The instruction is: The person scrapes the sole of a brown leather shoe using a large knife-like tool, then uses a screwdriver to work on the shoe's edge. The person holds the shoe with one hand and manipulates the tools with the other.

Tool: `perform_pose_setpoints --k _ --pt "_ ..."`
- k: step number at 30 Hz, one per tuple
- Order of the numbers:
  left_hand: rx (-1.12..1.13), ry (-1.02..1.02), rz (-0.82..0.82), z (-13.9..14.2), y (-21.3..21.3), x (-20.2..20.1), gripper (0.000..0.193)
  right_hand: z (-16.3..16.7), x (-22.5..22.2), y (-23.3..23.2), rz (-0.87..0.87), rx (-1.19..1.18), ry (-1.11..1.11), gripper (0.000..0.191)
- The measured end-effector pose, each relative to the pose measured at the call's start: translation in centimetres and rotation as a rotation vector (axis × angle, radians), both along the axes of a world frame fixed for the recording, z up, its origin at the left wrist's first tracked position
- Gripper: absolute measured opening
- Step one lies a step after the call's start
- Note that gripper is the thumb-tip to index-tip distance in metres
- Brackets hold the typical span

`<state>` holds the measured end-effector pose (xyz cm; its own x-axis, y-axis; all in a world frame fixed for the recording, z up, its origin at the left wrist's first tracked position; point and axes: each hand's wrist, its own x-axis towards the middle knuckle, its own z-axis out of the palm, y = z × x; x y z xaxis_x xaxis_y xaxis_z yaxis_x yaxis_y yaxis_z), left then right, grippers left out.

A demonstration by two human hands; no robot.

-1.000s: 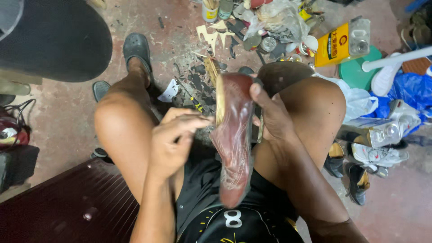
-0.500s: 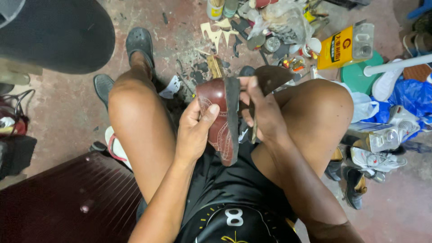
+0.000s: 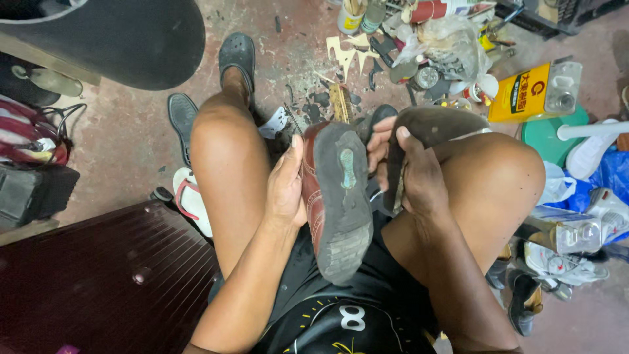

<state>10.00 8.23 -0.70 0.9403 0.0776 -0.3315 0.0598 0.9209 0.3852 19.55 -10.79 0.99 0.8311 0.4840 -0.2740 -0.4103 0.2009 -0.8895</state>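
A reddish-brown leather shoe (image 3: 337,196) lies in my lap between my knees, its worn grey sole turned up toward me. My left hand (image 3: 286,187) grips the shoe along its left side. My right hand (image 3: 409,174) rests at the shoe's right edge and holds a dark, flat sole piece (image 3: 429,131) that drapes over my right knee. A thin metal tool shows under my right palm, mostly hidden.
Glue tins, bottles and scraps (image 3: 419,39) litter the floor ahead. A yellow can (image 3: 527,92) stands at right, with sneakers (image 3: 563,262) below it. A dark sandal (image 3: 237,56) and black shoe (image 3: 180,118) lie at left, near a maroon bench (image 3: 98,282).
The shoe has been turned from edge-on and upright to sole-up in my lap. My right hand has shifted onto the dark sole piece.
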Motion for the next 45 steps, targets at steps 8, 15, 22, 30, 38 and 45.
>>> perform_pose_setpoints --k 8,15,22,30,38,45 --pt "-0.345 -0.159 -0.025 -1.2 -0.2 -0.9 0.048 3.0 -0.4 0.2 -0.029 -0.171 -0.219 0.054" --pt "-0.542 -0.267 0.011 -1.9 0.0 -3.3 0.047 8.0 -2.0 -1.7 -0.013 -0.005 -0.140 0.042" --pt "-0.705 -0.365 -0.011 -2.2 -0.2 -3.9 0.048 10.4 -3.5 -0.5 -0.024 -0.035 -0.190 0.038" --pt "-0.714 -0.372 -0.037 -2.0 0.0 -2.4 0.049 9.3 -3.5 -1.0 0.034 -0.240 -0.283 0.039" --pt "-0.276 -0.090 -0.057 -0.2 -0.5 -1.8 0.059 8.9 -2.1 -0.9 0.067 -0.558 -0.562 0.036" --pt "-0.141 -0.045 -0.158 1.2 -1.7 -3.1 0.060 12.4 -1.4 1.2 0.070 -0.793 -1.183 0.025"
